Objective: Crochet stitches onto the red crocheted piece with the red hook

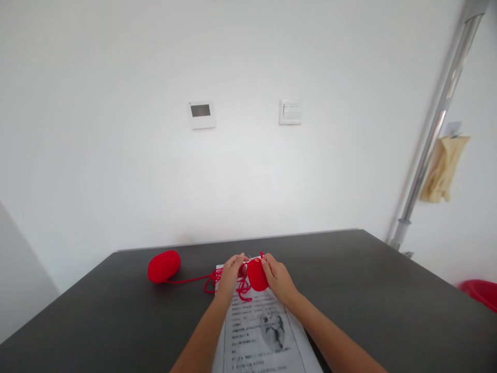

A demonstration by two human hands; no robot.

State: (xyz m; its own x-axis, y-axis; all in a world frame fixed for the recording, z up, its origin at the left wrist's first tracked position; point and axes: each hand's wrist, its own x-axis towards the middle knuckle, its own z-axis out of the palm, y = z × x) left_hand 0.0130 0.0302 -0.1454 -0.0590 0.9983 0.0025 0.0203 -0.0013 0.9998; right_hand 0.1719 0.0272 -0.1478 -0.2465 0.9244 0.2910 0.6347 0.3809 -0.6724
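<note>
My right hand is closed on the right edge of a rounded red crocheted piece. A small yellow loop, perhaps a stitch marker, sits at the top of the piece. To its left, the fingers of my left hand are pinched together on red yarn. A thin greyish tip shows between the hands, too small to make out. Loose yarn strands lie tangled below and beside my left hand. One strand runs left to a red yarn ball on the dark table.
Printed sheets with text and a picture lie under my hands on the dark table. Behind it rises a white wall with a panel and a switch. Yellowish gloves hang by a metal pole; a red basin stands right.
</note>
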